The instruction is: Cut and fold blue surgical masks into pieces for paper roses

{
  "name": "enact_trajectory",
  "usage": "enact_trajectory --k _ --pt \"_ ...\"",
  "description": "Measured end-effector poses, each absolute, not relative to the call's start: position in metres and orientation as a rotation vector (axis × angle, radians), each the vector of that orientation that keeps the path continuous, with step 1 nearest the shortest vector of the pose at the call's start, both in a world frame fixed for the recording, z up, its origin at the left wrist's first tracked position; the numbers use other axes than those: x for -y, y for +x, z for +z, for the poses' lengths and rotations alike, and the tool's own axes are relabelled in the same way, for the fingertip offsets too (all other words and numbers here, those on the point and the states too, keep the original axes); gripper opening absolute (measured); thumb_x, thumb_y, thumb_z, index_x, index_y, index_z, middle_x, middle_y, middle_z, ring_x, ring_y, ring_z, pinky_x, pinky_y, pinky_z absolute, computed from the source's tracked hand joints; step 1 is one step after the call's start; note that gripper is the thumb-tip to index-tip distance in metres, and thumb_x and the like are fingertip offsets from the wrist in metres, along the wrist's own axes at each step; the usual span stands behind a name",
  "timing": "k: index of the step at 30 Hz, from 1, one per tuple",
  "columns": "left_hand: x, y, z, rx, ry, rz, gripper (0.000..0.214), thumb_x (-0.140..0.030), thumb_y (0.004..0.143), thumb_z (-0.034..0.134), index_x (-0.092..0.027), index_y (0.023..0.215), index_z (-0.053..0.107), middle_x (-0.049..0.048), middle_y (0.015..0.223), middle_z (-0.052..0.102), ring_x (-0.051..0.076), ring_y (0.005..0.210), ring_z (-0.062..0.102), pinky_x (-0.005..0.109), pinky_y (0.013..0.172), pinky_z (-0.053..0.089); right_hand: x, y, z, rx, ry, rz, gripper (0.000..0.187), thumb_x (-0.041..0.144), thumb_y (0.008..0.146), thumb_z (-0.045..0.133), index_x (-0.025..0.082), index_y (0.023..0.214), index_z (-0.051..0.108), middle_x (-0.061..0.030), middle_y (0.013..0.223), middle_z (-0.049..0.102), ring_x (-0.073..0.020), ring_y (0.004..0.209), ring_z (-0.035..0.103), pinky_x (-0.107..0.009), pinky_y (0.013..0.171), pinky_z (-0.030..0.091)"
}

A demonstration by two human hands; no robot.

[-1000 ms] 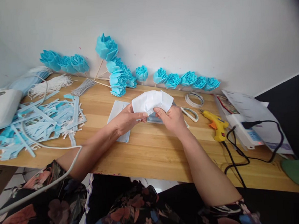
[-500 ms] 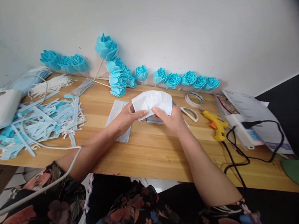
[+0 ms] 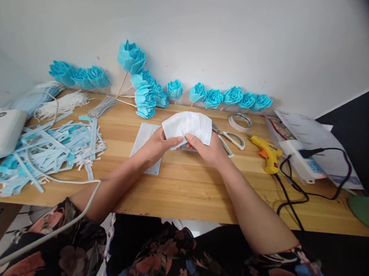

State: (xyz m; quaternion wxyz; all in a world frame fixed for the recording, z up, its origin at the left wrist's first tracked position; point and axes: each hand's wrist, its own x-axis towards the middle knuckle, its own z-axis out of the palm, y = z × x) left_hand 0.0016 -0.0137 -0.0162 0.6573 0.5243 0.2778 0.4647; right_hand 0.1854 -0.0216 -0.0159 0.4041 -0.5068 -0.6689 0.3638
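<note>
Both the left hand point(image 3: 156, 146) and right hand point(image 3: 207, 150) pinch the white mask point(image 3: 187, 126) at its lower edge with closed fingers.

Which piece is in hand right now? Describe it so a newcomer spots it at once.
On the wooden table, look at the middle, in front of the row of blue paper flowers. There the left hand and right hand pinch a puffed white sheet by its lower edge. It alone is held up and plain white, unlike the flat pale sheet lying beside it.

White sheet point(image 3: 188, 125), blue paper roses point(image 3: 230, 97), yellow glue gun point(image 3: 266, 152), floral dress point(image 3: 167, 260).
</note>
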Motion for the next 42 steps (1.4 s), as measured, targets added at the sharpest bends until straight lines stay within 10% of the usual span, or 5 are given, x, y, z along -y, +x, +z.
enact_trajectory --k 16,28,42 --pt "0.026 0.009 -0.006 -0.923 1.62 1.251 0.057 -0.032 0.077 0.071 -0.017 0.131 0.058 0.011 0.113 0.069 0.033 0.13 0.048 0.047 0.114 0.031 0.024 0.178 -0.007 1.844 -1.45 0.229 0.034 0.045 0.085 0.058 0.02 0.061 0.06 -0.0094 0.061 0.065 -0.0255 0.062 0.065 -0.033 0.057 0.044" --pt "0.016 -0.002 -0.013 -0.819 1.343 1.053 0.036 -0.031 0.077 0.071 -0.013 0.106 0.062 0.0021 0.077 0.061 0.013 0.067 0.053 0.028 0.063 0.045 0.02 0.188 -0.012 1.872 -1.415 0.323 0.037 0.048 0.088 0.057 0.019 0.068 0.069 -0.0091 0.069 0.073 -0.0253 0.07 0.07 -0.032 0.064 0.049" --pt "0.016 0.003 -0.012 -0.898 1.335 1.067 0.036 -0.041 0.075 0.076 -0.013 0.091 0.062 0.0028 0.076 0.063 0.014 0.072 0.057 0.028 0.069 0.048 0.02 0.186 -0.015 1.896 -1.272 0.334 0.03 0.042 0.088 0.06 0.019 0.069 0.066 -0.01 0.068 0.069 -0.0266 0.07 0.068 -0.035 0.066 0.049"
